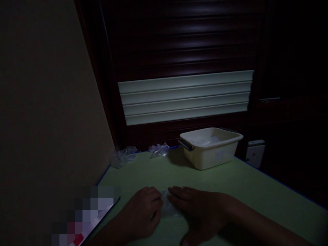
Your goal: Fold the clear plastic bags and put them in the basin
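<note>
A piece of clear plastic (pixel 167 206) lies flat on the green worktop (pixel 143 172), straight ahead of the person at 12 o'clock, in the narrow gap between the two hands. The left hand (pixel 146 211) is at its 9 o'clock side, with the fingers curled in and the thumb close under them; its grip looks narrow, but whether it pinches the edge I cannot tell. The right hand (pixel 201 207) comes in from 3 o'clock, palm down, fingers laid out towards 10 o'clock and thumb spread wide, so its grip is loose, with the fingertips over the plastic's near-right part. Neither hand is clearly the nearer: both reach the plastic, from opposite sides. The hands cover its ends, so its long axis cannot be told for sure. Well apart from it, a cream tub (pixel 211 159) stands at 1 o'clock, while crumpled plastic (pixel 121 158) lies against the wall (pixel 51 112) at 11 o'clock.
</note>
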Demonstrator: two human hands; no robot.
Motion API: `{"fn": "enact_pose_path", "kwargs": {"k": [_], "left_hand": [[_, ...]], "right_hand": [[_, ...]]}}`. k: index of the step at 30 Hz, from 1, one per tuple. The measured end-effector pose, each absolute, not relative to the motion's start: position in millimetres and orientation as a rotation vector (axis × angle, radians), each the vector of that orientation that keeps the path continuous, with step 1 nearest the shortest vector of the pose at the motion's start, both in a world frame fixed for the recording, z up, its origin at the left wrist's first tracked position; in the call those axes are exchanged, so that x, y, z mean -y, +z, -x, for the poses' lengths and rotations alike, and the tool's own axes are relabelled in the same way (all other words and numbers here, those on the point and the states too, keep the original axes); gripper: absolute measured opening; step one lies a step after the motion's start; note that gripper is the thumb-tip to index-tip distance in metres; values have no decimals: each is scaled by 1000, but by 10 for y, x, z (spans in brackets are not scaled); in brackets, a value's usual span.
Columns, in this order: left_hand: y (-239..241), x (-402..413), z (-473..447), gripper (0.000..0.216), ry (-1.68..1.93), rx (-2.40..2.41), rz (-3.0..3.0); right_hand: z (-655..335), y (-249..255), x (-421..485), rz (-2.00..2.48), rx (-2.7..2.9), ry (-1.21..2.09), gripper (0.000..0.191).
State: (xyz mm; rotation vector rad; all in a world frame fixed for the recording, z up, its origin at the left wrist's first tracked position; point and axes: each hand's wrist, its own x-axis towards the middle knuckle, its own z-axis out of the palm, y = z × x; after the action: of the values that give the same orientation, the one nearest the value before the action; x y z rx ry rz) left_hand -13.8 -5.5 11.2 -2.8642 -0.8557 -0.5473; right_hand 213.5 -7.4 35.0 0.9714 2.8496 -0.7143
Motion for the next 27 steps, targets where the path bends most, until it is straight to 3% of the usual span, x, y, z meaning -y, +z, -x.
{"fn": "enact_pose_path", "kwargs": {"k": [3, 8, 11, 16, 27], "left_hand": [[139, 49, 139, 10, -537, 914, 2871], [127, 29, 155, 6, -496, 1016, 2898], [104, 12, 162, 4, -490, 1025, 2882], [109, 10, 154, 6, -493, 1016, 2874], [51, -25, 192, 9, -606, 930, 2808]], "right_hand": [[-2095, 368, 105, -1043, -2939, -701, 98], [-1988, 390, 66, -1264, -3201, -344, 43], [-1971, 382, 3, -1359, -3197, -259, 24], [-1997, 298, -50, -1434, -3124, -380, 18], [-2073, 308, -86, -1399, -2950, -272, 19]]}}
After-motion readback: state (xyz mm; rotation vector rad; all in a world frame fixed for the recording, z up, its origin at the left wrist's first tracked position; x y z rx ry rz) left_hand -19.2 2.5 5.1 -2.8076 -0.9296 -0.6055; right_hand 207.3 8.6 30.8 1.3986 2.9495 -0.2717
